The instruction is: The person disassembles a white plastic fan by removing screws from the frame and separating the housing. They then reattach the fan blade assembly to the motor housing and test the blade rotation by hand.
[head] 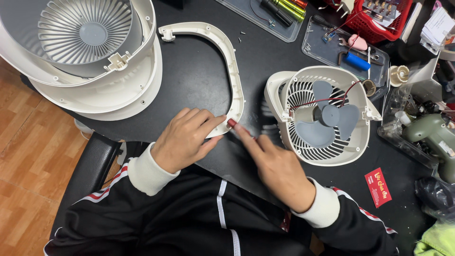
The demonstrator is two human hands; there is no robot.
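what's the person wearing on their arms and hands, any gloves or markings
No gloves: both the left hand and the right hand are bare. The sleeves are black, of a track-style jacket, each with red and white stripes running along the arm and ending in a thick, ribbed off-white cuff at the wrist. No watch or rings show.
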